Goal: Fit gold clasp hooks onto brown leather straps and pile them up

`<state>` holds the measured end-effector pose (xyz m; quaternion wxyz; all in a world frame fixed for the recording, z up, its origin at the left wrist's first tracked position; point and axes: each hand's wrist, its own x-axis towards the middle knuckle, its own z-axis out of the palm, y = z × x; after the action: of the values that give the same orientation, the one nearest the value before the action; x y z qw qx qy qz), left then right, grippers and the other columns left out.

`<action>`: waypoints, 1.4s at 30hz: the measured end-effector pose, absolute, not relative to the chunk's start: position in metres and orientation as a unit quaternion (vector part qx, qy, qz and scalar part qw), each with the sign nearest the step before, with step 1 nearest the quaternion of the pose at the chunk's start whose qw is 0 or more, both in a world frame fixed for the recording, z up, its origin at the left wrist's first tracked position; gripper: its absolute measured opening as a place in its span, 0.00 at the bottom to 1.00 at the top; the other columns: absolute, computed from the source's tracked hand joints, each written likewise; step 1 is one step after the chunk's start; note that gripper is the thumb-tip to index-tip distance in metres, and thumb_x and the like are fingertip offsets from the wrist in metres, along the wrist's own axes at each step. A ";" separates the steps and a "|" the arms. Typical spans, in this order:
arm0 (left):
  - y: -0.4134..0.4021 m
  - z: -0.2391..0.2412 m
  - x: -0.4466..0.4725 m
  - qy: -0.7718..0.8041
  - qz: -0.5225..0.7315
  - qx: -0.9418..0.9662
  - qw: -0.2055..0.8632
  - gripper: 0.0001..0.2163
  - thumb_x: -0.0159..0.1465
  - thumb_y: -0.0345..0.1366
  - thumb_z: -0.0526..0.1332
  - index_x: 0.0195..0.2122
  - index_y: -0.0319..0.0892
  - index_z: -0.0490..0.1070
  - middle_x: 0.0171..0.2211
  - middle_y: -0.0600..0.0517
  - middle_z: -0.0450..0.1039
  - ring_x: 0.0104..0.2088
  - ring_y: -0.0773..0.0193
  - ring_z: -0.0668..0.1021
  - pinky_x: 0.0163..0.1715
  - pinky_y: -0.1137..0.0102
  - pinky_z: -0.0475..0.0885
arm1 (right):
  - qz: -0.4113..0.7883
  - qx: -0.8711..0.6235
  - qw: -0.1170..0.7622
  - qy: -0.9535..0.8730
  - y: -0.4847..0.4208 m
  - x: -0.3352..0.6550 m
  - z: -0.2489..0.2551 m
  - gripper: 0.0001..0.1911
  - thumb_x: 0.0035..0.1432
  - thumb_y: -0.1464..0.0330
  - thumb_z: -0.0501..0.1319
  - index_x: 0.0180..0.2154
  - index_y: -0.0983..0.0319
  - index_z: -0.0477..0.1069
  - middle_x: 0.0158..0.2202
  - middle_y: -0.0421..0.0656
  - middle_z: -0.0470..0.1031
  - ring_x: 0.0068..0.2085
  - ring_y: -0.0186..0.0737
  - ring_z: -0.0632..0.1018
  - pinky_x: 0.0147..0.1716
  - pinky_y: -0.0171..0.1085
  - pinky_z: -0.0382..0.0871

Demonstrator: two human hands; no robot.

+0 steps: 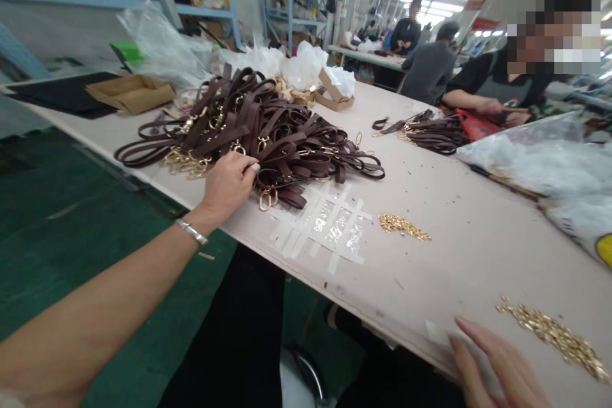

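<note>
A large heap of dark brown leather straps [268, 121] with gold-coloured metal clasps lies on the table. My left hand [229, 182] reaches into its near edge, with the fingers closed on one of the straps; the fingertips are partly hidden among the loops. A gold oval ring [268, 199] hangs from the heap just right of this hand. Low at the right, my right hand [497, 363] is over the table's near edge, fingers stretched out and holding nothing. Beside it lies a pile of small gold metal pieces [559, 338].
A smaller gold pile [404, 227] lies mid-table, near clear tape strips [337, 223]. Across the table a co-worker [507, 76] handles something beside more brown straps [433, 132]. Plastic bags [530, 146] bound the right side; a cardboard tray [131, 92] stands at the left.
</note>
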<state>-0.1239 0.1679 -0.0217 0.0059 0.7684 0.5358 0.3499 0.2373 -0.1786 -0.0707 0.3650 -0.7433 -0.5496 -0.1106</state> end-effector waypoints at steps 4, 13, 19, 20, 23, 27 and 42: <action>0.161 0.000 -0.108 0.522 0.459 0.713 0.093 0.10 0.65 0.38 0.57 0.41 0.41 0.75 0.40 0.49 0.76 0.41 0.59 0.75 0.46 0.67 0.68 | -0.095 -0.691 0.259 -0.668 -0.107 0.230 -0.073 0.21 0.68 0.55 0.52 0.53 0.59 0.72 0.51 0.47 0.78 0.52 0.51 0.75 0.54 0.52 0.70; 0.106 0.036 -0.068 0.369 0.551 0.463 0.588 0.06 0.66 0.37 0.60 0.40 0.44 0.62 0.33 0.51 0.80 0.31 0.62 0.82 0.36 0.65 0.77 | -0.130 -0.703 0.181 -0.675 -0.030 0.221 -0.093 0.34 0.69 0.51 0.42 0.58 0.67 0.70 0.57 0.55 0.74 0.61 0.57 0.69 0.61 0.55 0.60; 0.060 0.020 -0.047 0.381 0.439 0.360 0.730 0.02 0.69 0.31 0.55 0.41 0.44 0.62 0.38 0.46 0.81 0.32 0.59 0.84 0.32 0.65 0.78 | -0.036 -0.757 0.354 -0.548 -0.049 0.209 -0.065 0.28 0.61 0.47 0.55 0.46 0.62 0.79 0.47 0.51 0.81 0.50 0.56 0.79 0.56 0.55 0.68; 0.053 0.016 -0.042 0.383 0.425 0.354 0.740 0.02 0.69 0.30 0.54 0.42 0.43 0.63 0.39 0.45 0.81 0.32 0.59 0.84 0.32 0.66 0.78 | 0.007 -0.768 0.400 -0.499 -0.056 0.203 -0.058 0.25 0.58 0.48 0.60 0.44 0.59 0.80 0.44 0.49 0.82 0.47 0.54 0.80 0.54 0.54 0.70; 0.033 0.007 -0.026 0.393 0.393 0.341 0.758 0.03 0.69 0.30 0.54 0.43 0.43 0.64 0.39 0.45 0.81 0.33 0.62 0.84 0.32 0.69 0.77 | 0.157 -0.738 0.513 -0.409 -0.075 0.177 -0.043 0.18 0.52 0.53 0.70 0.40 0.57 0.80 0.38 0.44 0.83 0.39 0.47 0.82 0.47 0.47 0.75; 0.011 0.003 -0.008 0.387 0.353 0.328 0.786 0.05 0.68 0.28 0.53 0.43 0.42 0.64 0.37 0.45 0.80 0.32 0.63 0.83 0.32 0.70 0.77 | 0.280 -0.653 0.575 -0.406 -0.085 0.145 -0.038 0.14 0.52 0.59 0.72 0.38 0.60 0.78 0.35 0.43 0.82 0.34 0.40 0.82 0.36 0.38 0.77; -0.003 -0.017 -0.005 0.302 0.297 0.224 0.878 0.12 0.69 0.34 0.56 0.39 0.32 0.77 0.34 0.44 0.74 0.24 0.73 0.73 0.19 0.81 0.63 | 0.392 -0.569 0.622 -0.368 -0.104 0.119 -0.048 0.08 0.55 0.66 0.71 0.39 0.57 0.80 0.31 0.40 0.80 0.31 0.35 0.80 0.32 0.33 0.77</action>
<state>-0.0051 -0.0029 -0.0173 0.8780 0.2236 0.3017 0.2969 0.1194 -0.1035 -0.0475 0.6216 -0.5694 -0.3681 0.3924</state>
